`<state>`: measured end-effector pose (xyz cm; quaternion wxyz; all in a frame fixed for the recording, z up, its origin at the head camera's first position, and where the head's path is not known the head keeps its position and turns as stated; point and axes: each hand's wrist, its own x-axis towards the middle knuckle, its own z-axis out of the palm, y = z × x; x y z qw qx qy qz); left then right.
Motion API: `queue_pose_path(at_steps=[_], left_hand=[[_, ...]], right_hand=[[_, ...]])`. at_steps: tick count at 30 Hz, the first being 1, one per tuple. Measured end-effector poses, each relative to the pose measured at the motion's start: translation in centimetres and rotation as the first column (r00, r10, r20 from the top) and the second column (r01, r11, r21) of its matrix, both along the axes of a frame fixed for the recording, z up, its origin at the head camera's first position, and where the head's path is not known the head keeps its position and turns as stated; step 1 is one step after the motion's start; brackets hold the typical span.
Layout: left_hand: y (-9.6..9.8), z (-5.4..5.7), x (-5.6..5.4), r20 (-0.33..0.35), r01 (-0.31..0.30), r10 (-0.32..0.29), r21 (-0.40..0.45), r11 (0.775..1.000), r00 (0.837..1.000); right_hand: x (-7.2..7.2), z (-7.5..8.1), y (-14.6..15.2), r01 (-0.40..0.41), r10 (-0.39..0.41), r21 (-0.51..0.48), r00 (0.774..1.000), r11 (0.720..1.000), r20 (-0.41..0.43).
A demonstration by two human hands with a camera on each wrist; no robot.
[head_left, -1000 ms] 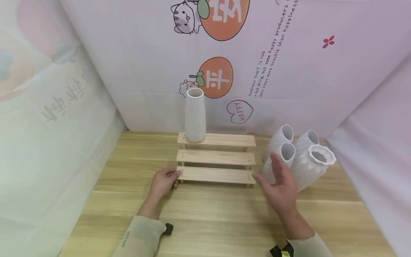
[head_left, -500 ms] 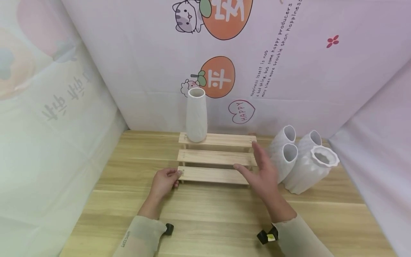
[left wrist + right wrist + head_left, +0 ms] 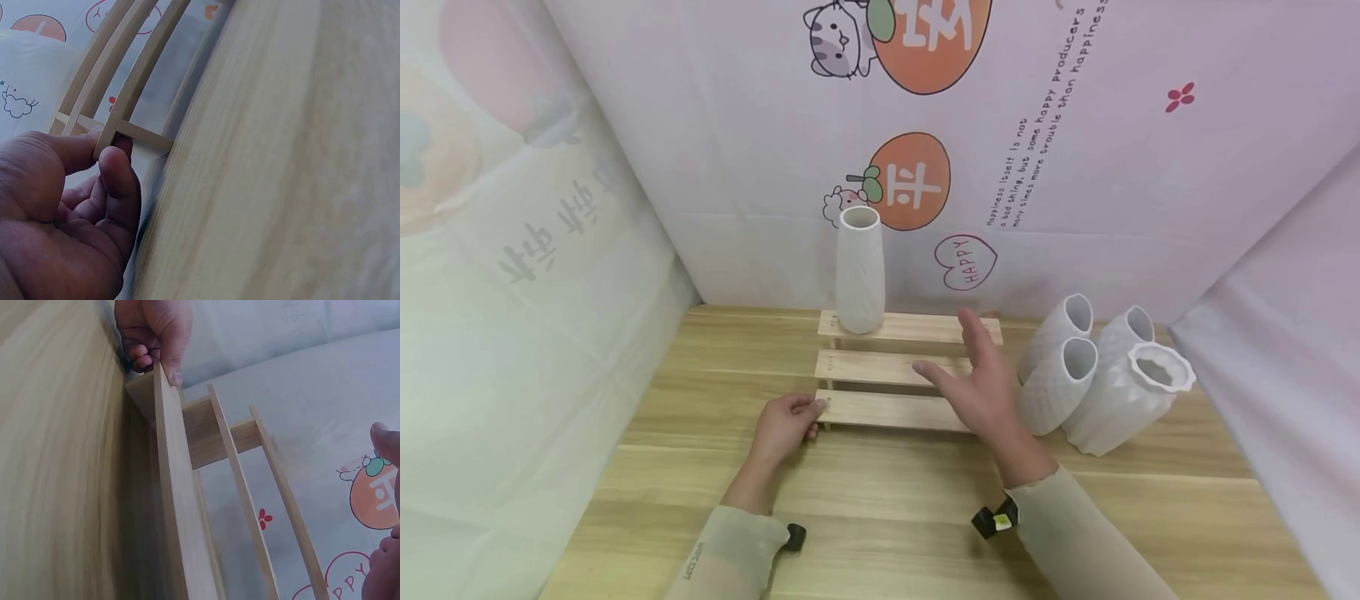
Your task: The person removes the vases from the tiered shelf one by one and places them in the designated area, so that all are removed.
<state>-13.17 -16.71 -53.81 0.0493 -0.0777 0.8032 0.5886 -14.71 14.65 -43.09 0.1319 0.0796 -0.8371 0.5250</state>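
Observation:
A three-step wooden rack (image 3: 887,410) stands on the table near the back wall. On the left end of its top step rises a tall white vase (image 3: 860,275). My left hand (image 3: 786,429) pinches the left end of the lowest step, thumb above and fingers under the board, as the left wrist view shows with the hand (image 3: 69,206) at the rack (image 3: 134,78). My right hand (image 3: 981,392) is over the rack's right part, thumb and fingers spread, holding nothing. It hides the right ends of the lower steps. In the right wrist view only part of it shows at the right edge.
Several white vases cluster right of the rack, among them a ribbed one with a wavy rim (image 3: 1120,408) and a textured one in front (image 3: 1056,387). A printed cloth wall (image 3: 737,167) rises behind, with cloth sides left and right. The table (image 3: 880,500) is wood-grained.
My right hand has moved left from beside the white vases to over the rack's right part, staying spread. The left hand keeps its pinch on the rack in the same place.

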Motion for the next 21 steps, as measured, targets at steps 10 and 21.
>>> queue_pose_path(at_steps=[10,21], left_hand=[[0.0,0.1,0.0,0.002,0.0,0.0,0.005,1.0,1.0],[0.1,0.1,0.0,0.009,-0.011,0.011,0.013,1.0,1.0]], right_hand=[[-1.8,0.2,-1.8,-0.026,0.026,-0.008,1.0,1.0,-0.011],[-4.0,1.0,-4.5,-0.069,0.069,-0.001,0.998,0.998,-0.014]])
